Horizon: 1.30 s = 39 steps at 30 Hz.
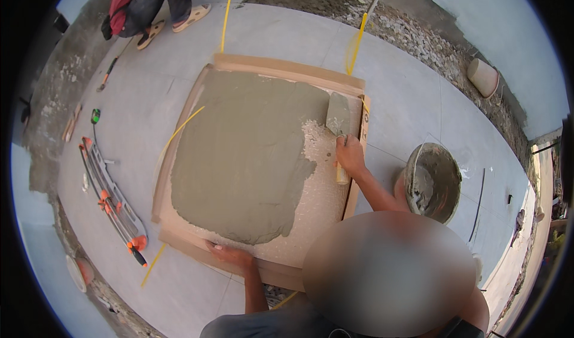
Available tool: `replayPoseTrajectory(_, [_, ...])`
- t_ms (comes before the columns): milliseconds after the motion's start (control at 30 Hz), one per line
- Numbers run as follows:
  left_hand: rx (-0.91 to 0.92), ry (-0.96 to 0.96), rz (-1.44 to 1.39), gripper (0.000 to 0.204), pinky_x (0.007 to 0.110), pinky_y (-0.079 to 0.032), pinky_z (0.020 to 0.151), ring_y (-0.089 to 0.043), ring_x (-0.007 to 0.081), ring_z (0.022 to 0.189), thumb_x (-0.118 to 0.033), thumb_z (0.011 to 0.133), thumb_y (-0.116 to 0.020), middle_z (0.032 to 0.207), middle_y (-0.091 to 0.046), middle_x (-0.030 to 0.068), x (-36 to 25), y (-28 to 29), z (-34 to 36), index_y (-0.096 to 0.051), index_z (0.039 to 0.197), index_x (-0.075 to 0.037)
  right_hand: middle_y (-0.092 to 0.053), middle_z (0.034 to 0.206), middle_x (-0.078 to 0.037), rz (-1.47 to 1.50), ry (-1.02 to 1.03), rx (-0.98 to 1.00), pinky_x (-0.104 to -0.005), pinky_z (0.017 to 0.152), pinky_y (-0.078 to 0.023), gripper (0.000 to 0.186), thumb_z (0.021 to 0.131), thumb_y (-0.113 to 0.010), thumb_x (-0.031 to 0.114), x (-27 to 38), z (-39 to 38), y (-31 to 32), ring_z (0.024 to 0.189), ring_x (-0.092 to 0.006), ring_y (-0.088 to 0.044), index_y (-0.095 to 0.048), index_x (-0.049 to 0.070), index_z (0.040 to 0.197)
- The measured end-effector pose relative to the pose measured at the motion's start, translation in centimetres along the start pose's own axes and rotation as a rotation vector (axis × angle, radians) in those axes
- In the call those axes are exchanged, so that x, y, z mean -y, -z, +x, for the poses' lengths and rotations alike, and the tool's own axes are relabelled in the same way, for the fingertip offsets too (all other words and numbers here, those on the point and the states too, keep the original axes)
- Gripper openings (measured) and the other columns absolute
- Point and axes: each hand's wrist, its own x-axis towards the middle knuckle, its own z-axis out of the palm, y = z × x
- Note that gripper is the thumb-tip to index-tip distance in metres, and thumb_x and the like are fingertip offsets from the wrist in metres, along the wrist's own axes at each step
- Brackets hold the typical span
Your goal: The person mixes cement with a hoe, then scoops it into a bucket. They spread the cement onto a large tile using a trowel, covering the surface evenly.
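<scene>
My right hand (350, 154) is closed round the yellowish handle of a trowel (338, 109). Its mortar-smeared blade lies over the right edge of the grey wet mortar (239, 152). This layer covers most of a large pale square tile (323, 218), whose speckled surface shows along the right and near sides. The tile lies in an opened flat cardboard box (287, 69) with low borders. At the near border, my left hand (230, 255) rests with fingers stretched out, holding nothing that I can see. A blurred oval covers the area between my arms.
Right of the box stands a mortar bucket (433, 182). A tile cutter (113, 194), a green tape measure (95, 116) and a hammer-like tool (107, 73) lie left. Yellow straps (228, 18) cross the floor. Another person (155, 6) crouches far left; rubble (412, 36) lies far right.
</scene>
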Motion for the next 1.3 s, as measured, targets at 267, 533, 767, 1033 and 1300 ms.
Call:
replayPoseTrajectory(267, [-0.01,0.01,0.038,0.068,0.054,-0.033,0.116,-0.04,0.0462,0.139,-0.047,0.11,-0.029,0.151,-0.041,0.0315,-0.1,-0.2,0.0,-0.038,0.149,0.008,-0.066,0.091,-0.028,-0.566,0.497,0.153,-0.0499,0.071,-0.058,0.023,0.088,-0.054,0.012,0.0,1.5,-5.1,0.082,-0.0457,-0.07,-0.068,-0.006,0.087])
replayPoseTrajectory(533, [0.765,-0.346,-0.098,0.045,0.055,-0.032,0.112,-0.042,0.0418,0.135,-0.014,0.098,-0.057,0.139,-0.054,0.0244,-14.3,2.9,-4.7,-0.051,0.139,0.004,-0.064,0.068,-0.014,0.315,-0.012,0.515,-0.0394,0.053,-0.054,0.031,0.099,-0.055,0.024,6.6,-7.6,-1.6,0.054,-0.0244,-0.065,-0.06,-0.004,0.088])
replayPoseTrajectory(767, [1.53,-0.708,-0.463,0.046,0.046,-0.035,0.116,-0.044,0.0405,0.139,-0.011,0.099,-0.054,0.146,-0.051,0.0249,-11.8,-2.0,-15.8,-0.05,0.141,0.006,-0.061,0.068,-0.012,0.534,-0.123,0.177,-0.0372,0.05,-0.05,0.024,0.098,-0.055,0.02,3.1,-5.0,-0.9,0.049,-0.0209,-0.06,-0.057,-0.003,0.088])
replayPoseTrajectory(1033, [1.505,-1.066,-0.169,0.06,0.057,-0.03,0.118,-0.032,0.0398,0.15,-0.021,0.099,-0.058,0.163,-0.029,0.0256,-10.3,-0.6,-19.6,-0.038,0.152,0.001,-0.066,0.076,-0.023,0.26,-0.123,0.072,-0.0485,0.071,-0.056,0.034,0.099,-0.055,0.026,0.9,-2.0,0.3,0.074,-0.0388,-0.07,-0.059,-0.007,0.091])
replayPoseTrajectory(1300, [1.503,-1.035,-0.343,0.059,0.055,-0.031,0.118,-0.036,0.0401,0.147,-0.021,0.098,-0.058,0.159,-0.035,0.0252,-13.5,-1.9,-19.5,-0.042,0.151,-0.001,-0.065,0.102,-0.036,-0.306,0.357,0.149,-0.0539,0.087,-0.053,0.047,0.1,-0.047,0.035,-3.3,7.5,-1.4,0.096,-0.053,-0.065,-0.062,-0.01,0.103])
